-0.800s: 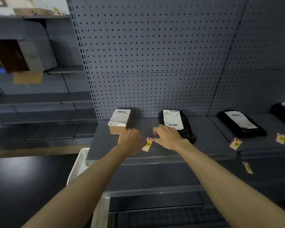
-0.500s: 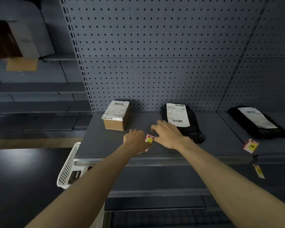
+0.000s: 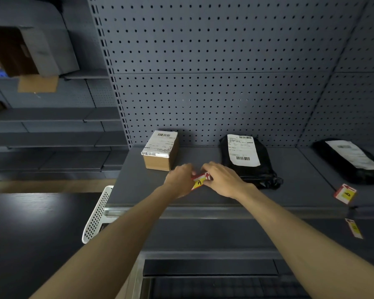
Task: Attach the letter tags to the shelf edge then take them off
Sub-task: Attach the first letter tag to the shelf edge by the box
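A small red, white and yellow tag marked "A" [image 3: 199,180] is pinched between both hands over the grey shelf [image 3: 143,186]. My left hand [image 3: 179,178] grips its left end and my right hand [image 3: 221,179] grips its right end. The tag is held above the shelf surface, behind the metal shelf edge [image 3: 203,212]. A second letter tag [image 3: 345,193] lies on the shelf at the right. A third tag [image 3: 353,228] hangs from the front edge below it.
A cardboard box [image 3: 161,153] with a white label stands just behind my left hand. A black parcel bag [image 3: 249,161] lies behind my right hand, another black bag [image 3: 350,160] further right. A white perforated basket [image 3: 96,214] sits below left. Pegboard backs the shelf.
The camera has come nearer the shelf. Both hands have closed in on the "A" tag and lifted it, turning its lettered face into view.
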{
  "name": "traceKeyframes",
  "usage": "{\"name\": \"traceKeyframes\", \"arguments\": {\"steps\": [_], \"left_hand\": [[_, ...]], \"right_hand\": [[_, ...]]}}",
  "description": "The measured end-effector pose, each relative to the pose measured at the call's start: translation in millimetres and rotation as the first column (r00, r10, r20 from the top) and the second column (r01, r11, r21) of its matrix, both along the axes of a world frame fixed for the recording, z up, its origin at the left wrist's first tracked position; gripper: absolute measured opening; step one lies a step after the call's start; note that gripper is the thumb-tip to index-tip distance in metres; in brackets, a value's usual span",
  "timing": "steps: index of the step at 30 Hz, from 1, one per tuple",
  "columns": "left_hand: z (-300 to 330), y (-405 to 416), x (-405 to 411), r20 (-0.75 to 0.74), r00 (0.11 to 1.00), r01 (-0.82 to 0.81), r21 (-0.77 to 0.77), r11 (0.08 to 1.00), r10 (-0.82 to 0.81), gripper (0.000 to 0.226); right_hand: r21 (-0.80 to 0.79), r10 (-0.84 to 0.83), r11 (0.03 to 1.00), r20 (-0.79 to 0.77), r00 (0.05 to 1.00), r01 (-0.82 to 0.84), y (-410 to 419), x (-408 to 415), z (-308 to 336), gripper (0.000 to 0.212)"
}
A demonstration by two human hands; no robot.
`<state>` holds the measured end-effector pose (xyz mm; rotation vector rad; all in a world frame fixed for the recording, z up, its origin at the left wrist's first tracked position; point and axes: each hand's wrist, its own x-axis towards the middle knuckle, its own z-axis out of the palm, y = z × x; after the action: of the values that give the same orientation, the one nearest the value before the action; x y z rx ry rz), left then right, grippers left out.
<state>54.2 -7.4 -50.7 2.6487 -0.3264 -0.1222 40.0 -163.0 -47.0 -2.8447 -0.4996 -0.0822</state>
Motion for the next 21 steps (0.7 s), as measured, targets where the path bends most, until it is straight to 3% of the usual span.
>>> {"name": "traceKeyframes", "arguments": {"steps": [5, 10, 16, 21], "left_hand": [[21.1, 52.1, -16.6, 0.080, 0.997, 0.014, -0.146, 0.989, -0.003, 0.012], [32.7, 101.7, -38.3, 0.099, 0.995, 0.001, -0.194, 0.981, 0.019, 0.010], [19.0, 135.6, -70.9, 0.111, 0.992, -0.035, -0.147, 0.989, 0.051, 0.014], [-6.3, 149.1, -99.7, 0.167, 0.984, -0.052, -0.034, 0.998, 0.057, 0.018]], "right_hand": [[0.294, -0.047, 0.953, -0.119, 0.992, 0.080, 23.7, -13.4, 14.1, 0.002], [0.543, -0.015, 0.833, -0.173, 0.985, 0.108, 64.9, -39.6, 23.5, 0.005], [0.666, -0.051, 0.733, -0.148, 0.988, 0.138, 98.3, -66.2, 11.0, 0.007], [0.637, -0.065, 0.760, -0.124, 0.990, 0.130, 101.0, -76.3, 4.4, 0.010]]}}
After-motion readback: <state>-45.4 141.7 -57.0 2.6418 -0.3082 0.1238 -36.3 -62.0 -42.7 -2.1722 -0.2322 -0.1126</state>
